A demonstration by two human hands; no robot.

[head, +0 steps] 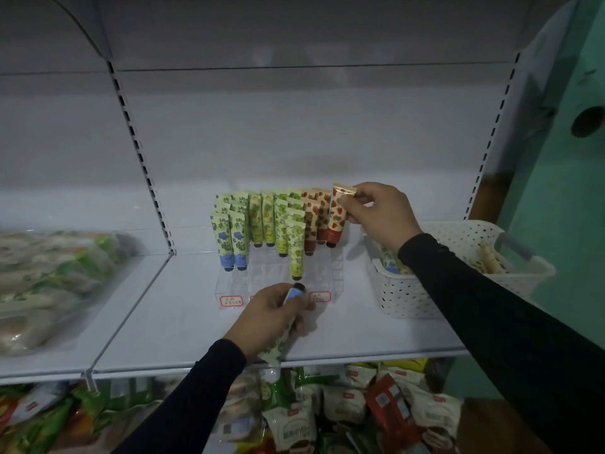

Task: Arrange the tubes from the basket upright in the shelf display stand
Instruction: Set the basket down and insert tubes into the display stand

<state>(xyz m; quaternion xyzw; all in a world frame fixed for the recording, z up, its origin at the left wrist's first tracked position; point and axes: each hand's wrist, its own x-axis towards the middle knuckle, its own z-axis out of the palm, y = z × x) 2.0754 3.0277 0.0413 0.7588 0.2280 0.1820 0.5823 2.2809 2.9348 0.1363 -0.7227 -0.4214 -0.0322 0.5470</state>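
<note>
At centre right of the frame, the right hand (376,214) pinches the crimped top of a strawberry tube (337,217), held upright with its dark cap down at the right end of the clear stand (327,273); whether the cap sits in a slot is hard to tell. At lower centre, the left hand (271,319) grips a blue-capped tube (288,322), its middle hidden by the fingers. Other tubes (262,221) stand upright in rows in the stand, the back ones mostly covered. At right, the white basket (409,296) sits on the shelf (196,322), its contents largely hidden behind the right sleeve. Snack bags (327,411) below are dim and blurred.
</note>
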